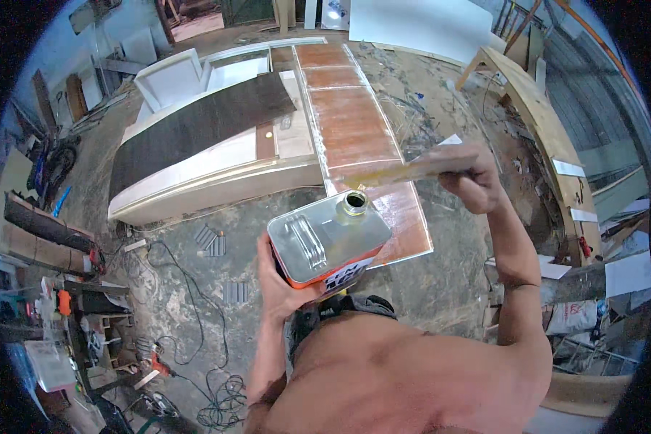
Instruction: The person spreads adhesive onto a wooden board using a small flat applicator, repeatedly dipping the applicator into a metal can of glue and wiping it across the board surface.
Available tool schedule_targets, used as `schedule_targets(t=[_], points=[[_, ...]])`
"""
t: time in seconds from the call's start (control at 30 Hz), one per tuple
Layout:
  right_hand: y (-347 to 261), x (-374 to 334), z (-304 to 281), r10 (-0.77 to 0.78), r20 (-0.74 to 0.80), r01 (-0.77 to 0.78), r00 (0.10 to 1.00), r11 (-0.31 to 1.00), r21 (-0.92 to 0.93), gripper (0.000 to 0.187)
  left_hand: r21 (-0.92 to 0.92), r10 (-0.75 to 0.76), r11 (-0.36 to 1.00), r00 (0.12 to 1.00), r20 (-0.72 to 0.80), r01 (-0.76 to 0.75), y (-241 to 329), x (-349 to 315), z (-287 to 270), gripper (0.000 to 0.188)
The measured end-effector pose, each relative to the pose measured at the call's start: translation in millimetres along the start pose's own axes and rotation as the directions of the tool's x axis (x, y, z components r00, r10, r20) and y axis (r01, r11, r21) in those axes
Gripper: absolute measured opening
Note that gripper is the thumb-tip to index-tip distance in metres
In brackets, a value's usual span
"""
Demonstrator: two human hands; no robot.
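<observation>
My left hand (283, 288) grips a rectangular metal can (275, 271) from its left side and underneath. The can has a silver top, a folded carry handle and orange-and-white sides. Its round spout is uncapped, with yellowish smears around it. Up to the right, my right hand (476, 177) is closed on the end of a flat strip (405, 169). Yellowish residue coats the strip, whose far end is blurred and hangs above the spout. Below and beyond the can lies a long reddish-brown panel (351, 116) with pale edges; its near part looks wet and shiny.
Left of the panel, a dark curved sheet (202, 130) rests on a pale wooden frame (231, 189). A curved wooden bench (550, 137) stands at the right. Black cables (220, 401) and an orange power tool (159, 364) lie at lower left. Scraps litter the floor.
</observation>
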State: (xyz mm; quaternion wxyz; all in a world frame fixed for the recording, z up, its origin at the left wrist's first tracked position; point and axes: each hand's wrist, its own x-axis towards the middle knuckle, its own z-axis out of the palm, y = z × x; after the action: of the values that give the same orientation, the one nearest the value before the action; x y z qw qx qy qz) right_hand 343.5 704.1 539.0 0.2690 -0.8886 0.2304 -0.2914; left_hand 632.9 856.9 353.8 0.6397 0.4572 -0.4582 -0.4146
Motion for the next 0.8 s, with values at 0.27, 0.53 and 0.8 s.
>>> schedule_targets(t=[0.27, 0.53, 0.8], points=[[5.8, 8.9, 10.9, -0.255, 0.031, 0.251, 0.966, 0.964, 0.089, 0.045, -0.146, -0.023, 0.989, 1.0, -0.004, 0.022, 13.5, 2.8, 7.3, 0.106], [21.6, 8.2, 9.9, -0.286, 0.041, 0.286, 0.957, 0.958, 0.009, 0.022, -0.19, -0.01, 0.982, 1.0, 0.014, 0.013, 15.4, 17.4, 13.8, 0.104], [39.0, 4.4, 0.8, -0.247, 0.073, 0.252, 0.966, 0.966, -0.059, 0.03, -0.198, -0.004, 0.98, 1.0, 0.007, 0.006, 16.8, 26.2, 25.1, 0.104]])
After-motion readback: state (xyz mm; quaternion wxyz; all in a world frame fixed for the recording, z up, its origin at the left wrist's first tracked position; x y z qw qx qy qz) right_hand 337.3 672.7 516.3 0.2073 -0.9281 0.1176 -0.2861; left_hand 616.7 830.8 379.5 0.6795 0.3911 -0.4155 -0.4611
